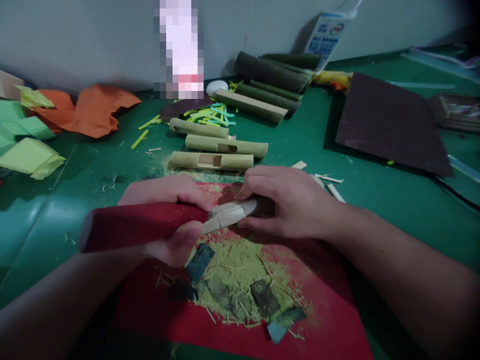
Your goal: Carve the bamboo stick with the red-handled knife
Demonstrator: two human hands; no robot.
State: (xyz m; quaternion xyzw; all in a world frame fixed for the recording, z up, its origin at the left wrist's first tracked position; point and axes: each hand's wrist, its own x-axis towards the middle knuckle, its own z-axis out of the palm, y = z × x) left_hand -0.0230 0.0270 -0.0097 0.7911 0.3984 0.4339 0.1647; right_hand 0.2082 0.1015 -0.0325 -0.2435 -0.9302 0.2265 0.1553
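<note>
My left hand [172,250] is closed around a tool with a thick dark-red handle [142,227]; its working end is hidden by my fingers and the workpiece. Just right of it is a pale bamboo piece [230,215] with dark cut lines across its side. My right hand [285,200] grips the right end of this bamboo, fingers wrapped over it. Both hands are close together above a red sheet [318,320]. Greenish bamboo dust and shavings [240,270] lie below them, with several dark scraps of sandpaper [264,296].
Several pale bamboo tubes [240,160], two with rectangular openings, lie beyond my hands. Farther back are dark green bamboo lengths [272,72] and a white-blue carton [328,37]. Orange paper [95,110] is on the left, a dark brown sheet [390,125] on the right of the green table [412,210].
</note>
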